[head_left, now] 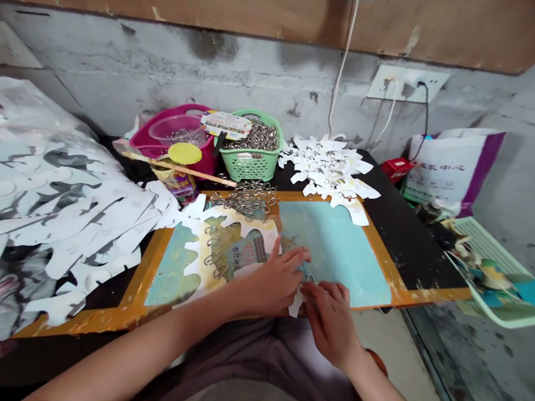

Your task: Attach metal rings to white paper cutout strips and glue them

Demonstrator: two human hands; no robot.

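Note:
Over the front edge of the blue work board [338, 244], my left hand [275, 281] lies with some fingers stretched out and apart. My right hand [330, 314] is just to its right, fingers bent and pinching a small white cut-out piece [297, 303]. Beside the fingertips of both hands shows a metal ring-like clip [310, 278], partly hidden. A white cut-out sheet [202, 257] lies left of my left hand, with several oval metal clips [212, 257] in a column next to its notched edge. A pile of loose metal clips [246, 199] sits behind it.
A large heap of white cut-out sheets [74, 213] fills the left. At the back stand a magenta basket [165, 125], a green basket [249, 164] of metal clips and a yellow-lidded can [185, 153]. White cut-outs with clips [325, 166] are stacked right; a pale green basket [494, 248] is far right.

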